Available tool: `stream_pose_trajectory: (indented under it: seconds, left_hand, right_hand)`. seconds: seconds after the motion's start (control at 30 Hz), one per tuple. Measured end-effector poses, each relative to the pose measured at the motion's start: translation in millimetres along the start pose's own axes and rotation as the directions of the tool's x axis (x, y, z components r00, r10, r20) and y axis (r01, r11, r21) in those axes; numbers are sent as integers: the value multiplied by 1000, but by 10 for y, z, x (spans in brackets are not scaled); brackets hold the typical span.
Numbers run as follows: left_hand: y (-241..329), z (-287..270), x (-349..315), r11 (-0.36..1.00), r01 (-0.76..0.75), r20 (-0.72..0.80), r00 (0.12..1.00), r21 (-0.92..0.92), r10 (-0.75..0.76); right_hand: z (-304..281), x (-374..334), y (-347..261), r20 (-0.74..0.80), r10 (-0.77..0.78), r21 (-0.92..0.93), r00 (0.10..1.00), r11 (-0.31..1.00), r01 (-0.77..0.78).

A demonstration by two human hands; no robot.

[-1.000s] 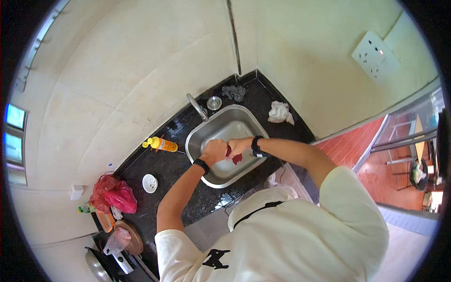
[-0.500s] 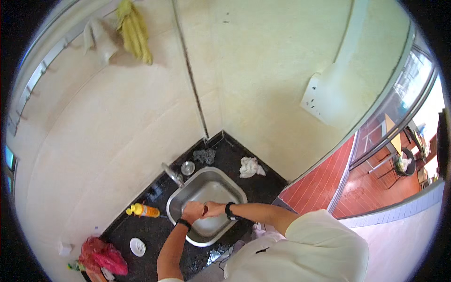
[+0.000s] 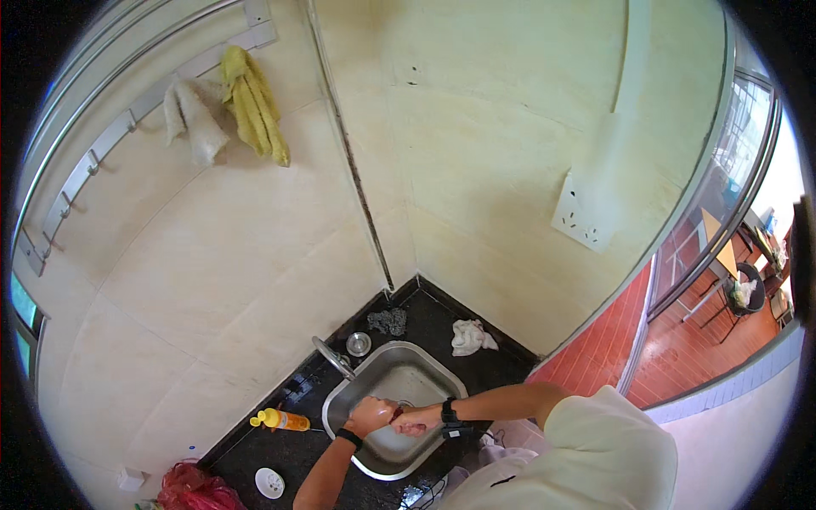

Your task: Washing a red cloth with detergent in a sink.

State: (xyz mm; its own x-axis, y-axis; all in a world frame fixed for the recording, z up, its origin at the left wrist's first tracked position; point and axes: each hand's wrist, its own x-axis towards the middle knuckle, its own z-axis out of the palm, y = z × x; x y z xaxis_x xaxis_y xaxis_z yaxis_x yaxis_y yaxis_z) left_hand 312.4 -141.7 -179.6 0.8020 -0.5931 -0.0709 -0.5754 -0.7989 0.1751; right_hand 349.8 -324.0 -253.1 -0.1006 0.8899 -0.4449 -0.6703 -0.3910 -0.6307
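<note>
Both hands meet over the steel sink point(image 3: 412, 370), set in a black countertop. My left hand point(image 3: 370, 415) is curled, its back turned up. Against it presses my right hand point(image 3: 416, 420), fingers bent together. A small dark red patch point(image 3: 396, 414) shows between the hands; what it belongs to cannot be made out, as the fingers hide most of it. The curved metal faucet point(image 3: 334, 357) rises at the sink's far left corner, its spout apart from the hands. Left of the sink, a yellow-orange squeeze bottle point(image 3: 287, 420) lies on its side.
Behind the sink are a round metal strainer point(image 3: 359, 343) and a grey scourer point(image 3: 388, 321). A crumpled white cloth point(image 3: 473, 338) lies far right. A white dish point(image 3: 270, 484) and a red plastic bag point(image 3: 195, 489) sit near left. Towels point(image 3: 255, 110) hang from a hook rail point(image 3: 143, 115).
The view has tilted upward, so the counter sits lower and more wall shows. My hands stay together over the sink; the right hand has turned, showing more of its fingers.
</note>
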Motion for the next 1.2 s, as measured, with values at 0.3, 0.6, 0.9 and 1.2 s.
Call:
stream_pose_trajectory:
  seconds: [0.3, 0.6, 0.9, 1.2]
  left_hand:
    - [-28, -64, 105, 1000, -24, -72, 997, -14, 23]
    - [10, 255, 123, 990, -83, -121, 990, -110, 69]
    - [189, 297, -24, 988, 40, -74, 996, -149, -51]
    - [643, -104, -331, 819, 255, -109, 928, -514, -357]
  right_hand:
    - [44, -220, -206, 88, 56, 123, 995, 990, -67]
    - [131, -301, 35, 159, -9, 443, 987, 894, -64]
    - [218, -253, 181, 205, 10, 497, 979, 860, -112]
    - [38, -593, -340, 99, -676, -961, 731, 125, 246]
